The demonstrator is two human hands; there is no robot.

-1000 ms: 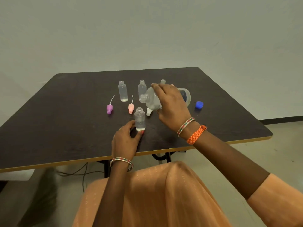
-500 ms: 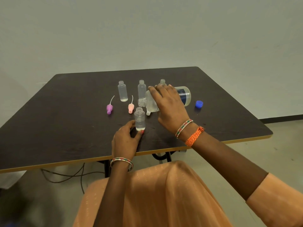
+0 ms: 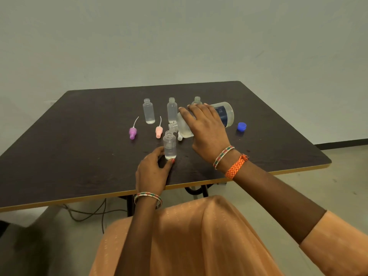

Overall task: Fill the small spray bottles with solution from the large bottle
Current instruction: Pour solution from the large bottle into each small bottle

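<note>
The right hand [image 3: 207, 132] grips the large bottle [image 3: 223, 114] around its body and holds it tilted almost flat in the middle of the frame. Compared with one second ago, the bottle is lower and more tipped, and its open neck is now just above and to the right of the mouth of the small spray bottle [image 3: 169, 145]. I cannot tell if liquid is flowing. This small bottle stands upright on the dark bench [image 3: 79, 156] and has a little clear liquid at the bottom. The left hand [image 3: 153, 172] holds its base between thumb and fingers, as before. Behind, two other small bottles [image 3: 148, 111] stand open, and a third is half hidden behind the right hand. The purple spray top [image 3: 132, 132] and the pink spray top [image 3: 159, 131] lie left of centre, and the blue cap [image 3: 241, 126] lies at the right, all unmoved.
</note>
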